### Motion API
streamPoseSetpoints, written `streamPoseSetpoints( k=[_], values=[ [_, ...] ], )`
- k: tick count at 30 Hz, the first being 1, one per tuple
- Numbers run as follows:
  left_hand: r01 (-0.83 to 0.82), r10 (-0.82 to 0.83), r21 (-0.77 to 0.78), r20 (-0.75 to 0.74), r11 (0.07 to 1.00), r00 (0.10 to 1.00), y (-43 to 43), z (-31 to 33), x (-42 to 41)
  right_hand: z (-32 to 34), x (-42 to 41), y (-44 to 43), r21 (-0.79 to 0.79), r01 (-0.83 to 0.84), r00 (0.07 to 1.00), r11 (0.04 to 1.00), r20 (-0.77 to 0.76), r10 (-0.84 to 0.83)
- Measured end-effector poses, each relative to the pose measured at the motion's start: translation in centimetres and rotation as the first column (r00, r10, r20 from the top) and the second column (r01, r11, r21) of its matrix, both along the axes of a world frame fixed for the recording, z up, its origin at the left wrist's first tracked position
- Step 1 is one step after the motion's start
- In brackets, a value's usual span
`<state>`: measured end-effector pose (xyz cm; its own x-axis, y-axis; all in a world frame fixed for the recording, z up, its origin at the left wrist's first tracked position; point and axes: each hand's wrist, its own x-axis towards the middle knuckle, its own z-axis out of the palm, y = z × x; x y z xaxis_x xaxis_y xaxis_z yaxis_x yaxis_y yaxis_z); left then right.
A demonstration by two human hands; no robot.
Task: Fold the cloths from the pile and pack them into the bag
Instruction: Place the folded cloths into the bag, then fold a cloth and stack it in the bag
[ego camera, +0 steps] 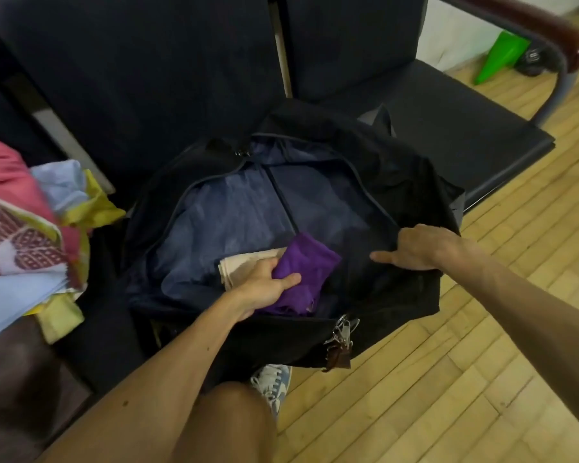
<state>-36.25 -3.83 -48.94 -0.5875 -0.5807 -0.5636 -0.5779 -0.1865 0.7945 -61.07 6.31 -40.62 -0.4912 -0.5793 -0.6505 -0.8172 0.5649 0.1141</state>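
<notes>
At my far left the loose pile of unfolded cloths [30, 235], pink, pale blue, yellow and a maroon-patterned one, sits heaped on the dark seat, waiting. Next comes the open black fabric duffel bag [315, 332] with its bluish lining. Inside it my left hand [264, 285] grips the folded purple cloth [306, 262], thumb on top and fingers curled under, setting it just beside a folded beige cloth [244, 262] already lying on the bag floor. Further right, my right hand [422, 247] holds the bag's flap back, fingers curled over its edge, keeping the mouth wide. I judge this the packing step: next I should release the purple cloth flat, then reach for the pile.
</notes>
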Motion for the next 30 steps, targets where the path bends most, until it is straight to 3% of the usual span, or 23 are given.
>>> streamPoseSetpoints(
  k=[5, 9, 13, 15, 17, 20, 24, 27, 30],
  values=[
    [0.191, -0.178, -0.077, 0.151, 0.978, 0.972, -0.7, 2.1, -0.3, 1.2, 1.9, 1.6, -0.090, 0.012, 1.000, 0.996, 0.000, -0.012],
    [0.444, -0.411, -0.211, 0.182, 0.871, 0.893, -1.7, 6.5, -3.5, 1.2, 2.2, 0.9, -0.148, 0.135, 0.988, 0.980, 0.094, -0.122],
    [0.542, -0.535, -0.337, 0.122, 0.770, 0.836, -2.6, 8.5, -8.2, 1.3, 0.4, 0.0, -0.209, 0.280, 0.901, 0.937, 0.393, -0.182],
    [0.545, -0.554, -0.318, 0.070, 0.776, 0.830, -3.1, 7.8, -9.8, 0.8, -0.9, 0.1, -0.246, 0.364, 0.808, 0.898, 0.564, -0.172],
    [0.526, -0.546, -0.280, 0.008, 0.803, 0.838, -3.2, 6.3, -11.0, 0.2, -1.8, 0.2, -0.248, 0.419, 0.769, 0.874, 0.608, -0.196],
    [0.462, -0.480, -0.228, -0.029, 0.857, 0.877, -2.6, 3.5, -11.9, -0.9, -2.5, -0.2, -0.293, 0.427, 0.845, 0.856, 0.467, -0.262],
    [0.482, -0.477, -0.248, 0.087, 0.840, 0.875, -1.5, 0.4, -11.6, -1.3, -0.9, -0.1, -0.161, 0.205, 0.967, 0.965, 0.184, -0.175],
    [0.476, -0.458, -0.328, 0.135, 0.816, 0.879, -0.8, 0.1, -11.7, -2.1, 0.6, 0.0, -0.198, 0.109, 0.993, 0.974, -0.012, -0.114],
    [0.528, -0.517, -0.332, 0.128, 0.782, 0.846, -1.0, 0.6, -12.0, -2.7, 1.1, -0.1, -0.283, -0.009, 0.995, 0.959, -0.099, -0.020]
  ],
)
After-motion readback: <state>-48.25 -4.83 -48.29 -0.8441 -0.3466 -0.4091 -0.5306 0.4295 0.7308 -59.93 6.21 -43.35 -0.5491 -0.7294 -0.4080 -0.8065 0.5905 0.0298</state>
